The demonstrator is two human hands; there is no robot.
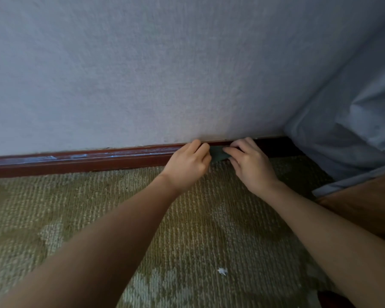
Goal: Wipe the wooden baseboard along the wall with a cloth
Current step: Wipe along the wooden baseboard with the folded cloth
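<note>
A reddish-brown wooden baseboard (87,161) runs along the foot of the pale wall, with whitish dusty streaks on its left stretch. A small dark green cloth (218,153) lies against the baseboard between my two hands, mostly covered by them. My left hand (188,166) grips the cloth's left end with curled fingers. My right hand (249,162) pinches its right end, fingers bent over it. Both hands sit right at the baseboard, just above the carpet.
Green-beige patterned carpet (142,218) covers the floor, with a small white scrap (222,271) near the front. A bed with pale blue bedding (353,121) fills the right side, over a brown base (369,203). The baseboard is in shadow where it meets the bed.
</note>
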